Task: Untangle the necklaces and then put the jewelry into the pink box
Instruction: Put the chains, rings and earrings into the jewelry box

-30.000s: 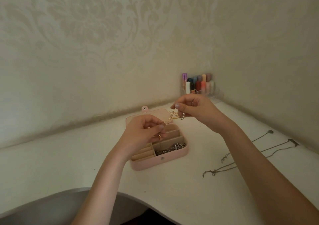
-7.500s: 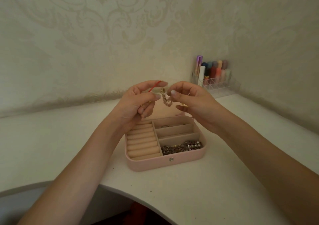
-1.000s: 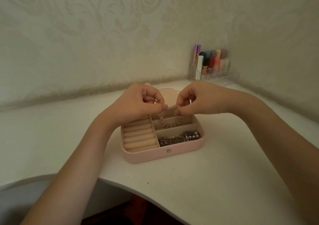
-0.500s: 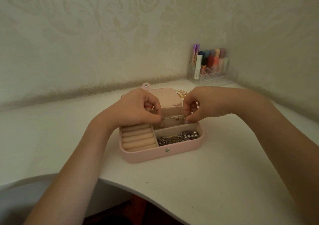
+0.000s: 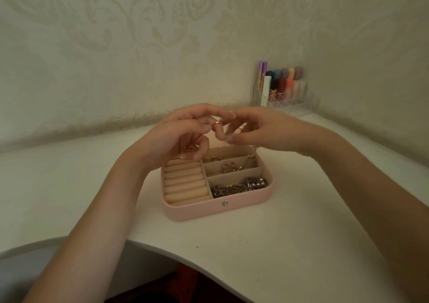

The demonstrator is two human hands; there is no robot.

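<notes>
Both your hands have lifted off the middle compartment since half a second ago. On the white tabletop (image 5: 301, 244) the pink box (image 5: 216, 209) lies open before you, beaded jewelry (image 5: 240, 184) in its near right compartment and a fine chain (image 5: 239, 164) in the middle one. A clear organizer (image 5: 285, 96) of tubes stands in the corner. Your left hand (image 5: 176, 140) pinches a red cord (image 5: 197, 138) with a gold bead; your right hand (image 5: 257, 131) hovers beside it, fingers (image 5: 228, 127) loosely spread, holding nothing.
</notes>
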